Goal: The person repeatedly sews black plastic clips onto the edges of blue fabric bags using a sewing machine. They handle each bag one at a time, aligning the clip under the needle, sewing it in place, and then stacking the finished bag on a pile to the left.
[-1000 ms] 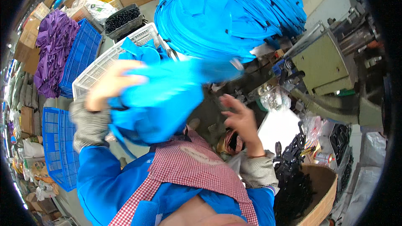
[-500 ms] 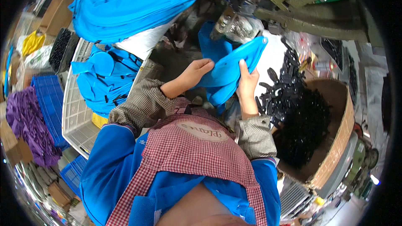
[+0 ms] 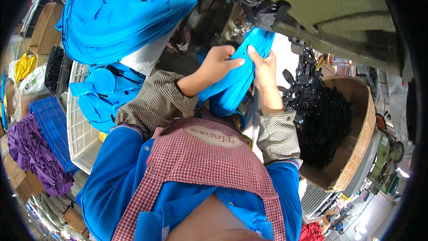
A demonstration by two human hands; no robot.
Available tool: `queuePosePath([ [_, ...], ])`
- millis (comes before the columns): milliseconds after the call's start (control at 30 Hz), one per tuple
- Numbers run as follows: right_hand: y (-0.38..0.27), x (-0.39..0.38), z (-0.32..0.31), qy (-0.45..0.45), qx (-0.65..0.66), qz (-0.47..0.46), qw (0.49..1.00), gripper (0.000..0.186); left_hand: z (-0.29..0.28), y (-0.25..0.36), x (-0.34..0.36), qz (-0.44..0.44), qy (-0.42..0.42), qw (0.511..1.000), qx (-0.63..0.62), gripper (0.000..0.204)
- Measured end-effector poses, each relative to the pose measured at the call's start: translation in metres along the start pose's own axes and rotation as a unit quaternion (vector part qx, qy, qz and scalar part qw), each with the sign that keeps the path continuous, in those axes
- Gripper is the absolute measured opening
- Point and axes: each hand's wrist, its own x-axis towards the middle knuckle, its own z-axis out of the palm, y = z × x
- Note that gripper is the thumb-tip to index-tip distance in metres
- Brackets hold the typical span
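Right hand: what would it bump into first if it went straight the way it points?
The right hand would first meet the blue fabric it is holding; past that, maybe the green machine's metal end, though depth is unclear.

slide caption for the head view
Left hand and right hand hold blue fabric near a green machine, with a cardboard box of black parts alongside.

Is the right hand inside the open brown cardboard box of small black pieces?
No, the right hand grips the bright blue folded fabric, to the left of the brown cardboard box.
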Motion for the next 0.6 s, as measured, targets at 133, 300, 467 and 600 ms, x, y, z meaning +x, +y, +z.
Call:
queuePosePath([
  [133, -0.015, 0.050, 0.012, -0.019, -0.036, 0.000, 0.999, 0.038, -0.010, 0.042, 0.035, -0.006, 0.041, 0.999, -0.023, 0.011],
  [300, 0.001, 0.066, 0.015, 0.008, 0.010, 0.040, 0.999, 0.042, -0.016, 0.029, 0.049, -0.107, 0.052, 0.983, -0.141, 0.014],
  [467, 0.003, 0.052, 0.009, -0.011, -0.148, 0.072, 0.986, 0.046, -0.030, 0.016, 0.046, -0.121, 0.019, 0.989, -0.085, 0.018],
  [600, 0.048, 0.047, -0.136, -0.009, -0.268, 0.005, 0.963, 0.038, -0.027, 0.017, 0.020, -0.096, 0.011, 0.995, -0.019, 0.031],
])
